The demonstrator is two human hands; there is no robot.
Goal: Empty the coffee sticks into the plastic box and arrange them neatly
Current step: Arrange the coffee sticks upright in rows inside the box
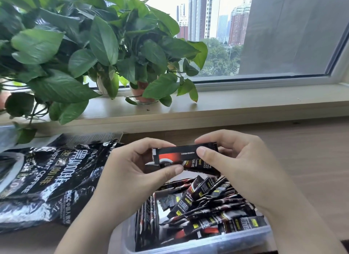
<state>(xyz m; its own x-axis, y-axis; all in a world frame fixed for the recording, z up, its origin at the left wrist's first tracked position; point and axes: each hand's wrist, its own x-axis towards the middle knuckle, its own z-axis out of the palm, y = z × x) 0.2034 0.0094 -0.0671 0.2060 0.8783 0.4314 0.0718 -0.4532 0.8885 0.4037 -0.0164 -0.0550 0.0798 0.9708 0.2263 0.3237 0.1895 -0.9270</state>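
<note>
While both hands are raised above the box, the items stand as follows.

Item 1: left hand (pixel 130 172), fingers curled, thumb and fingertips pinching the left end of a bundle of coffee sticks (pixel 177 154).
Item 2: right hand (pixel 241 165), likewise curled, thumb on the near face and fingers behind the right end of the same bundle. The bundle lies level between the 2 hands, above the far edge of the box; at least 2 black-and-red sticks show in it, exact count unclear.
Item 3: plastic box (pixel 217 243), clear, on the table (pixel 311 159) at the near edge, below the hands.
Item 4: loose sticks (pixel 211 206), a jumbled heap filling the middle and right of the box, lying at mixed angles.
Item 5: upright row (pixel 147 221) of sticks on edge, packed against the box's left wall.
Item 6: coffee bag (pixel 47 178), black, glossy, crumpled, flat on the table just left of the box.
Item 7: potted plant (pixel 94 42), broad green leaves, on the windowsill (pixel 245 104) beyond the table, some leaves hanging over the bag's far end.
Item 8: window (pixel 217 26) behind, with tower blocks outside.
</note>
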